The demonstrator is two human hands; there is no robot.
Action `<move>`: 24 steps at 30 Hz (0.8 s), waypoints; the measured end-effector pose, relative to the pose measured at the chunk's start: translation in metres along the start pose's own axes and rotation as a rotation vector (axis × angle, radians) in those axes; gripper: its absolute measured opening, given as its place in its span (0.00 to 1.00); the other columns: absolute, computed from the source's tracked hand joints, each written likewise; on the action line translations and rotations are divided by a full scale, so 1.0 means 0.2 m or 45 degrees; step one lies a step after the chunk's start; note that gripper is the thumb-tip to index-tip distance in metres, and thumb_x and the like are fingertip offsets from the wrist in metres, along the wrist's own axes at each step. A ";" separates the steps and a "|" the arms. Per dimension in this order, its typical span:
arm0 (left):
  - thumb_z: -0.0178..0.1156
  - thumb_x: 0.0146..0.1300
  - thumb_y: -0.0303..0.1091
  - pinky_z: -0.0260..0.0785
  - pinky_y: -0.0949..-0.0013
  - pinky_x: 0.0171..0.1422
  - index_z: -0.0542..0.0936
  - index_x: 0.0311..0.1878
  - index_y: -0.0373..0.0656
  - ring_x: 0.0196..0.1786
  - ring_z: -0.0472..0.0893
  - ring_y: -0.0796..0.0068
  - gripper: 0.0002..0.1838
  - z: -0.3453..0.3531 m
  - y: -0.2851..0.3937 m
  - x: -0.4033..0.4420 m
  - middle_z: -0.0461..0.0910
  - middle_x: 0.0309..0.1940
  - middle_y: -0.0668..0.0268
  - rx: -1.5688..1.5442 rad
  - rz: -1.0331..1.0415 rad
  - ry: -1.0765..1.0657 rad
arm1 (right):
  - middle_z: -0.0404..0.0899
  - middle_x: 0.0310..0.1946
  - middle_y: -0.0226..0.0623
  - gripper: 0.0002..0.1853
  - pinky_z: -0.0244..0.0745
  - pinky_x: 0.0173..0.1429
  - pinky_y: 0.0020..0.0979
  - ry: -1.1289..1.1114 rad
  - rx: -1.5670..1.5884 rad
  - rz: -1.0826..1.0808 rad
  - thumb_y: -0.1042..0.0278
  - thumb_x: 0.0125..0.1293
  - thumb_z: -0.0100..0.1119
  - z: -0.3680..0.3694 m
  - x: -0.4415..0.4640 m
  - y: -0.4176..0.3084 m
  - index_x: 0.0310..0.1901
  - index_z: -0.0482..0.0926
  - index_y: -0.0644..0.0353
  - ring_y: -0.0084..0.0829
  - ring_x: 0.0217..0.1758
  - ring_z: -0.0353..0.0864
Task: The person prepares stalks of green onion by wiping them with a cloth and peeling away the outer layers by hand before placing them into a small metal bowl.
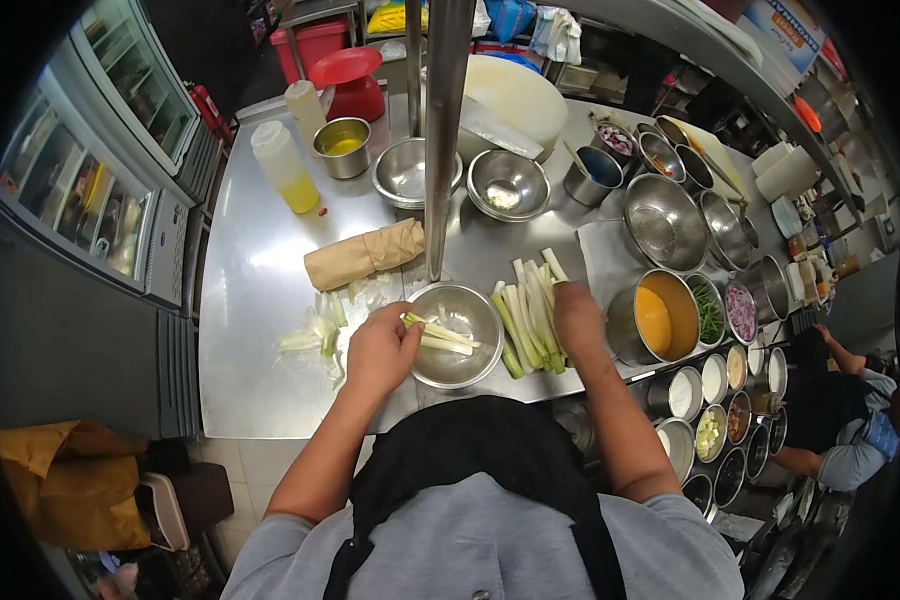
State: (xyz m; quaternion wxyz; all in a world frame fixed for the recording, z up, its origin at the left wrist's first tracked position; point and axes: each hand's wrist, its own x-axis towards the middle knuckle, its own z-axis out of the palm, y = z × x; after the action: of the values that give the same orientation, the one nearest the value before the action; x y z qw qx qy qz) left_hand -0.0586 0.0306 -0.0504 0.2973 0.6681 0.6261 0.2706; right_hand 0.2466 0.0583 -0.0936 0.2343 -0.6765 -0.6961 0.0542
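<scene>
Over the left rim of a steel bowl (456, 372), my left hand (382, 345) is closed round a few pale green stalks (444, 338), whose white ends reach across the bowl. My right hand (578, 318) is at the right side of a pile of similar stalks (532, 318) on the steel table; its fingers are partly hidden, and whether it grips a stalk cannot be made out. Leafy trimmings (315, 332) lie left of my left hand. Behind them rests a brown paper roll (364, 254).
A metal post (440, 150) rises behind the bowl. Squeeze bottles (284, 168), empty-looking bowls (508, 185) and a pot of orange liquid (666, 316) stand around the table (260, 250). Ingredient containers (711, 432) line the right. Another person (850, 410) is at far right.
</scene>
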 end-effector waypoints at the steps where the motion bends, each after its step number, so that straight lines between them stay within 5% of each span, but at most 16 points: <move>1: 0.62 0.58 0.36 0.71 0.58 0.40 0.80 0.47 0.41 0.34 0.79 0.57 0.15 -0.01 -0.02 0.01 0.78 0.31 0.57 0.050 0.069 0.100 | 0.79 0.32 0.49 0.11 0.73 0.45 0.46 0.086 0.033 0.101 0.64 0.67 0.51 -0.02 0.01 0.00 0.34 0.78 0.63 0.52 0.39 0.78; 4: 0.64 0.56 0.31 0.70 0.57 0.40 0.82 0.41 0.43 0.35 0.78 0.58 0.10 -0.04 -0.04 0.03 0.75 0.32 0.60 0.146 0.163 0.312 | 0.79 0.33 0.45 0.08 0.75 0.42 0.42 0.129 0.241 0.238 0.69 0.68 0.50 -0.03 0.02 0.06 0.41 0.77 0.63 0.46 0.36 0.80; 6: 0.65 0.54 0.31 0.69 0.60 0.37 0.84 0.35 0.42 0.32 0.76 0.61 0.07 -0.04 -0.07 0.06 0.74 0.28 0.61 0.366 0.516 0.299 | 0.78 0.37 0.40 0.12 0.75 0.42 0.37 0.227 0.847 0.470 0.74 0.65 0.52 -0.01 0.01 0.07 0.50 0.71 0.63 0.37 0.37 0.80; 7: 0.66 0.48 0.31 0.67 0.59 0.41 0.84 0.29 0.43 0.37 0.75 0.62 0.05 -0.02 -0.06 0.05 0.74 0.30 0.63 0.445 0.551 0.206 | 0.75 0.40 0.37 0.19 0.76 0.43 0.32 -0.034 1.203 0.709 0.77 0.63 0.53 -0.14 0.01 -0.08 0.56 0.66 0.63 0.30 0.39 0.78; 10: 0.66 0.44 0.30 0.64 0.60 0.44 0.84 0.28 0.45 0.41 0.73 0.64 0.06 0.06 -0.04 0.03 0.73 0.33 0.65 0.793 0.551 0.057 | 0.76 0.40 0.39 0.17 0.77 0.44 0.28 -0.276 1.769 0.713 0.75 0.65 0.55 -0.14 0.01 -0.15 0.55 0.68 0.64 0.29 0.40 0.79; 12: 0.66 0.42 0.30 0.61 0.61 0.46 0.83 0.26 0.46 0.44 0.71 0.65 0.05 0.09 -0.07 0.03 0.72 0.34 0.66 0.838 0.515 0.055 | 0.77 0.41 0.40 0.16 0.77 0.45 0.28 -0.323 1.762 0.706 0.73 0.67 0.54 -0.20 -0.01 -0.24 0.56 0.68 0.65 0.30 0.42 0.79; 18: 0.64 0.53 0.32 0.64 0.59 0.47 0.80 0.34 0.41 0.44 0.74 0.60 0.07 -0.06 -0.02 -0.06 0.75 0.36 0.62 0.516 0.476 0.155 | 0.79 0.43 0.40 0.15 0.76 0.47 0.28 -0.280 1.763 0.762 0.66 0.73 0.48 -0.26 -0.05 -0.27 0.56 0.70 0.65 0.31 0.46 0.81; 21: 0.51 0.71 0.40 0.69 0.55 0.42 0.75 0.42 0.37 0.36 0.78 0.55 0.14 -0.13 -0.03 -0.11 0.76 0.31 0.54 -0.006 -0.011 -0.040 | 0.80 0.45 0.40 0.16 0.75 0.48 0.29 -0.242 1.836 0.801 0.64 0.75 0.45 -0.26 -0.08 -0.33 0.56 0.70 0.64 0.32 0.47 0.81; 24: 0.47 0.73 0.42 0.69 0.59 0.42 0.73 0.43 0.37 0.37 0.79 0.60 0.16 -0.01 -0.04 -0.16 0.77 0.32 0.54 -0.530 -0.116 -0.027 | 0.80 0.49 0.43 0.17 0.73 0.53 0.33 -0.342 1.834 0.712 0.61 0.76 0.42 -0.17 -0.14 -0.46 0.57 0.71 0.64 0.36 0.52 0.79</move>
State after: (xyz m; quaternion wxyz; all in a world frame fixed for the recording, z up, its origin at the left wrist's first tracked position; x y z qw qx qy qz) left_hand -0.0667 -0.0007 -0.0549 0.4474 0.5660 0.5832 0.3734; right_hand 0.1745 0.0149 -0.0343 0.5068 -0.4957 -0.3157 0.6307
